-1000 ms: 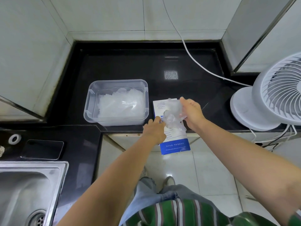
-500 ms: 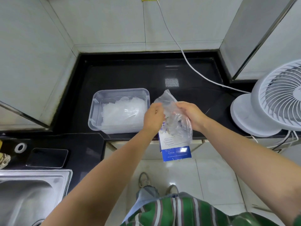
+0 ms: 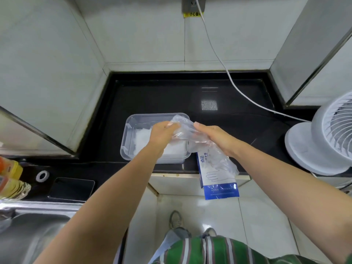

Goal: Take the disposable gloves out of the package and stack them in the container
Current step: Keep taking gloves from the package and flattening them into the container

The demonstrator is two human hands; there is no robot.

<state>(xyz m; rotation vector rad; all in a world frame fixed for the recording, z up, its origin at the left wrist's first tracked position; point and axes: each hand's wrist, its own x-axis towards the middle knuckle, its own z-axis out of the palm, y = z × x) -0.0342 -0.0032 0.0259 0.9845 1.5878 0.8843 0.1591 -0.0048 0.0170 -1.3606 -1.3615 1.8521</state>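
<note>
Black tabletop (image 3: 162, 96) in a tiled corner carries the work. One clear glove (image 3: 183, 128) is held stretched above the right half of the container (image 3: 128, 134), probably to flatten it so it lies neatly on the white stack (image 3: 142, 138) inside. The left grip (image 3: 163, 133) pinches one end, knuckles up; the right grip (image 3: 213, 137) holds the other, and the forearms converge. The glove's loose tail drapes over the package (image 3: 219, 187), which overhangs the tabletop edge just right of the container, likely kept handy. A fan (image 3: 327, 134) stands well apart.
</note>
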